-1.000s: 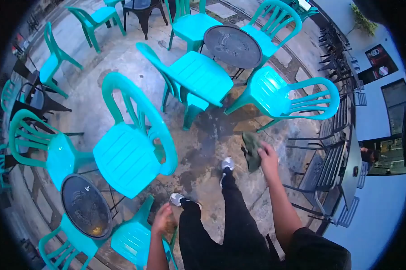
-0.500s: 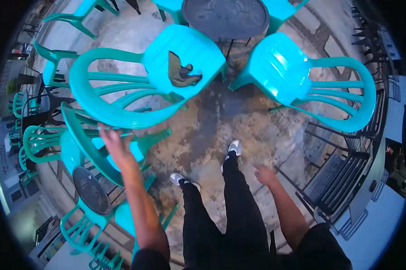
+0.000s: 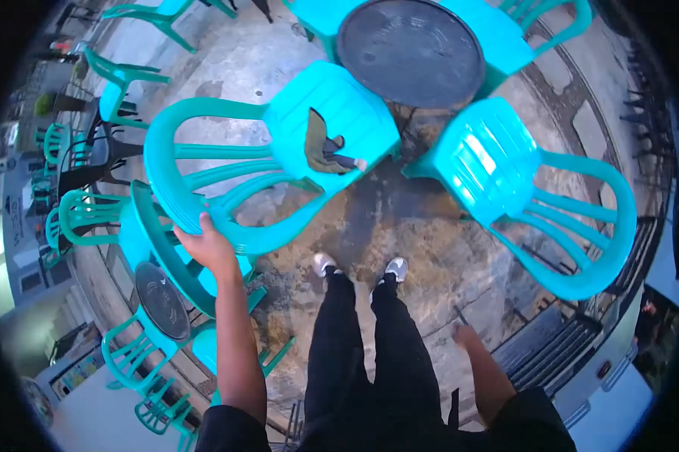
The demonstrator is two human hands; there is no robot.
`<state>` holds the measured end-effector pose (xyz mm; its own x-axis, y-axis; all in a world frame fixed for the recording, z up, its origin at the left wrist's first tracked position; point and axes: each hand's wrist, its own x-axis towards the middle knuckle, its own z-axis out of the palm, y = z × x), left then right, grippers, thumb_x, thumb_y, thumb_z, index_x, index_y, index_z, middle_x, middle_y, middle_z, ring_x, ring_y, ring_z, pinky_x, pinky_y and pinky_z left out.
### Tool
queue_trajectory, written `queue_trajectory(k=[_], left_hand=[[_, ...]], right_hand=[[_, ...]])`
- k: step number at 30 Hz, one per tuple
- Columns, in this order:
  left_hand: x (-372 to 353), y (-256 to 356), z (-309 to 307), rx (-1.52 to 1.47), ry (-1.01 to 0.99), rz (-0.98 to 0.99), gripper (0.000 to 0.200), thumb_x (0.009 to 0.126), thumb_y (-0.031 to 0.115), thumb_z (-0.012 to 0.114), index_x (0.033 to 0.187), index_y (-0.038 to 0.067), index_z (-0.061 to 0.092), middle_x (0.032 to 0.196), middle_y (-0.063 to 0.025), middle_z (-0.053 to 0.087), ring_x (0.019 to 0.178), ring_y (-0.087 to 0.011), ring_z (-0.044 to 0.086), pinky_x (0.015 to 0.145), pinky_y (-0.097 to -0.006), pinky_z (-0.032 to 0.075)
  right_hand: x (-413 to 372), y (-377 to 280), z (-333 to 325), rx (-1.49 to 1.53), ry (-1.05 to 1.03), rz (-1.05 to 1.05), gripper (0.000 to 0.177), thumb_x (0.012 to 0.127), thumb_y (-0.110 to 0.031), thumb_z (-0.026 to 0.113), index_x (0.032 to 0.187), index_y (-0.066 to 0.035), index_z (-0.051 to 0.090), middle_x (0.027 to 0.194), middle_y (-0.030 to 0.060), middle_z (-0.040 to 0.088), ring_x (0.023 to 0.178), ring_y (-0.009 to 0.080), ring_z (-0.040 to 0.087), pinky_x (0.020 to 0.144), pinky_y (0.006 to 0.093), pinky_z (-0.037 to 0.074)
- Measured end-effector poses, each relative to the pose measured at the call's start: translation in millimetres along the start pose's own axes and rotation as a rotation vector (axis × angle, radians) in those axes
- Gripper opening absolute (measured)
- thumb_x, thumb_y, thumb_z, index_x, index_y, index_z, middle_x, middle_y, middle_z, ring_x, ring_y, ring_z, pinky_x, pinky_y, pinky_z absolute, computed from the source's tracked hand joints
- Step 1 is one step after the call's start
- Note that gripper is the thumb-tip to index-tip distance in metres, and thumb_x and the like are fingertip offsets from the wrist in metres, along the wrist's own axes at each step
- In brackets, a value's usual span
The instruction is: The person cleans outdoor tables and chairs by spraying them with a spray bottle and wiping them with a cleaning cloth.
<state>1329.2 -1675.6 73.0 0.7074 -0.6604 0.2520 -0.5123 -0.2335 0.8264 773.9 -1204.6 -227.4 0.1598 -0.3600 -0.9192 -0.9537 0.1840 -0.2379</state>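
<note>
My left hand [image 3: 210,247] grips the top edge of a turquoise plastic chair's [image 3: 238,239] backrest, with its thumb on the near face. On that chair's seat lies a crumpled olive-and-black piece [image 3: 326,151], perhaps cloth, with a pale tip near the seat edge. Low on the right, my right hand [image 3: 465,336] hangs over the floor, apart from any chair; it is small and blurred, so its fingers do not show clearly. A second turquoise chair [image 3: 497,154] stands to the right, its backrest turned toward me.
A round dark table [image 3: 411,53] stands ahead between the chairs. At left, another turquoise chair [image 3: 162,248] and a small dark round table [image 3: 162,301] stand close to my arm. A dark slatted bench [image 3: 554,346] is at right. The concrete floor [image 3: 399,218] looks stained.
My left hand has come down onto the chair's backrest, where it was raised and spread beside it before. The view has shifted, and my feet have stepped closer together.
</note>
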Motion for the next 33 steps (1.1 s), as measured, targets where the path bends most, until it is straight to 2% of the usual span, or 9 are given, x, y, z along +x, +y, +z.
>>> queue_trajectory(k=[1, 3, 10, 15, 21, 22, 27, 31, 33], left_hand=[[0, -4, -2, 0.004, -0.015, 0.005, 0.043, 0.093, 0.004, 0.061, 0.131, -0.010, 0.045, 0.117, -0.0183, 0.063, 0.100, -0.0241, 0.062, 0.088, -0.0373, 0.050], [-3, -7, -2, -0.045, 0.001, 0.018, 0.048, 0.095, 0.005, 0.059, 0.136, -0.009, 0.039, 0.121, -0.0197, 0.060, 0.103, -0.0257, 0.061, 0.090, -0.0389, 0.049], [-5, 2, 3, -0.305, -0.039, -0.146, 0.056, 0.098, 0.005, 0.053, 0.145, -0.005, 0.024, 0.131, -0.0252, 0.053, 0.116, -0.0331, 0.058, 0.095, -0.0441, 0.049], [-4, 15, 2, -0.149, -0.061, -0.303, 0.060, 0.098, 0.011, 0.054, 0.147, 0.001, 0.020, 0.140, -0.0333, 0.042, 0.121, -0.0387, 0.054, 0.097, -0.0492, 0.048], [-5, 7, -6, -0.068, -0.060, -0.337, 0.074, 0.097, 0.020, 0.057, 0.152, 0.005, 0.011, 0.147, -0.0343, 0.030, 0.125, -0.0439, 0.048, 0.102, -0.0588, 0.043], [-5, 8, -7, -0.041, -0.081, -0.369, 0.077, 0.097, 0.025, 0.057, 0.153, 0.003, 0.009, 0.146, -0.0328, 0.032, 0.126, -0.0423, 0.047, 0.104, -0.0569, 0.042], [-4, 11, -35, 0.128, -0.238, -0.511, 0.084, 0.097, 0.035, 0.055, 0.153, 0.000, 0.003, 0.142, -0.0345, 0.036, 0.125, -0.0407, 0.047, 0.102, -0.0554, 0.044], [-6, 10, -27, 0.056, -0.225, -0.392, 0.087, 0.097, 0.036, 0.056, 0.153, 0.002, 0.000, 0.140, -0.0358, 0.038, 0.123, -0.0402, 0.048, 0.101, -0.0544, 0.044], [-5, 8, -24, 0.060, -0.229, -0.400, 0.087, 0.097, 0.036, 0.056, 0.153, 0.002, 0.000, 0.140, -0.0353, 0.038, 0.123, -0.0402, 0.048, 0.101, -0.0544, 0.044]], right_hand=[[62, -12, -24, -0.240, 0.322, -0.323, 0.029, 0.093, -0.025, 0.049, 0.099, -0.005, 0.068, 0.109, 0.0257, 0.065, 0.099, 0.0423, 0.065, 0.084, 0.0556, 0.051], [70, -174, -237, 0.055, 0.274, -0.036, 0.031, 0.093, -0.025, 0.049, 0.108, -0.005, 0.066, 0.108, 0.0254, 0.066, 0.096, 0.0418, 0.064, 0.083, 0.0563, 0.049], [246, -405, -504, 0.174, 0.956, -0.724, 0.036, 0.085, -0.010, 0.061, 0.120, -0.001, 0.059, 0.107, 0.0222, 0.060, 0.105, 0.0414, 0.056, 0.092, 0.0485, 0.048], [332, -496, -474, -0.231, 1.026, -0.574, 0.053, 0.091, -0.024, 0.055, 0.140, -0.006, 0.049, 0.150, 0.0169, 0.042, 0.142, 0.0310, 0.036, 0.115, 0.0544, 0.029], [361, -514, -478, -0.714, 0.561, -1.151, 0.053, 0.097, -0.023, 0.034, 0.150, -0.011, 0.038, 0.160, 0.0070, 0.030, 0.149, 0.0248, 0.024, 0.119, 0.0563, 0.016], [374, -514, -505, -0.802, 0.457, -1.127, 0.055, 0.097, -0.021, 0.035, 0.150, -0.010, 0.036, 0.161, 0.0046, 0.030, 0.149, 0.0237, 0.024, 0.119, 0.0563, 0.017], [419, -529, -633, -0.293, 1.379, -0.424, 0.057, 0.093, -0.022, 0.047, 0.146, -0.006, 0.037, 0.155, 0.0184, 0.032, 0.143, 0.0359, 0.033, 0.111, 0.0626, 0.027], [410, -600, -609, -0.218, 1.268, -0.229, 0.059, 0.095, -0.024, 0.048, 0.147, 0.000, 0.034, 0.153, 0.0253, 0.032, 0.145, 0.0375, 0.028, 0.115, 0.0563, 0.026], [408, -628, -568, -0.685, 1.011, -0.390, 0.057, 0.095, -0.025, 0.048, 0.146, -0.002, 0.038, 0.154, 0.0222, 0.032, 0.145, 0.0370, 0.027, 0.116, 0.0536, 0.025]])
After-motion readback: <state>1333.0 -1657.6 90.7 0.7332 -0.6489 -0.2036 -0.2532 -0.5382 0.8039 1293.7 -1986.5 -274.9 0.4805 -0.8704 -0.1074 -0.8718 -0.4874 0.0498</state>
